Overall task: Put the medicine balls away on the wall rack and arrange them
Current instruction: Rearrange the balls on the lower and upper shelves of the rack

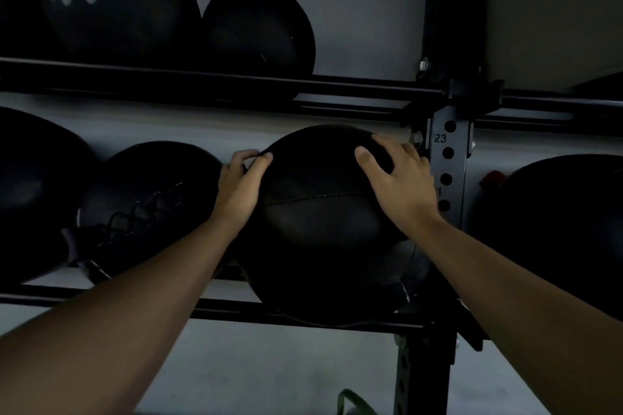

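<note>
A black stitched medicine ball rests on the lower rails of the black wall rack, just left of the perforated upright post. My left hand grips its upper left side with fingers curled over the edge. My right hand lies spread on its upper right side. To its left, a laced black ball touches or nearly touches it, and another black ball sits at the far left.
The upper shelf carries a large ball with a white print and a smaller black ball. Right of the post sits another black ball. A grey wall lies behind, and something green shows at the bottom.
</note>
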